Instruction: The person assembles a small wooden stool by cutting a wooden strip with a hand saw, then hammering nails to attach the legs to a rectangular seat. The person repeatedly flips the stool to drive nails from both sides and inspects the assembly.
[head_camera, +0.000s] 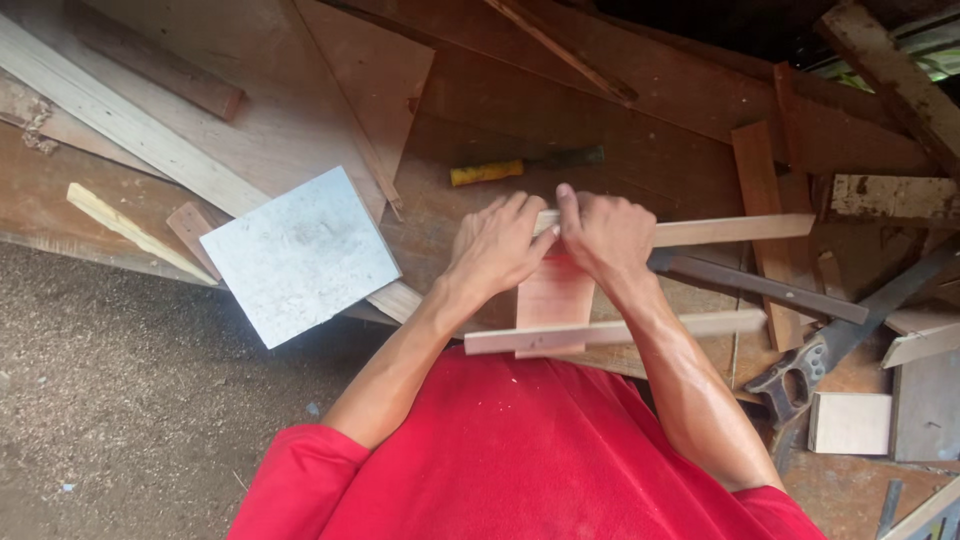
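Both my hands rest on a small wooden frame on the workbench. A reddish board (553, 300) lies upright between two pale slats: a far slat (730, 230) and a near slat (660, 328). My left hand (497, 245) presses flat on the left end of the far slat, fingers spread. My right hand (603, 235) grips the same slat just right of it, thumb over the top. The slat's left end is hidden under the hands.
A square grey-white panel (298, 255) lies at the bench's left edge. A yellow-handled tool (487, 172) sits beyond my hands. A handsaw (830, 345) and a small pale block (850, 423) lie at right. Scrap planks (120, 120) crowd the bench; sawdust floor (120, 400) at left.
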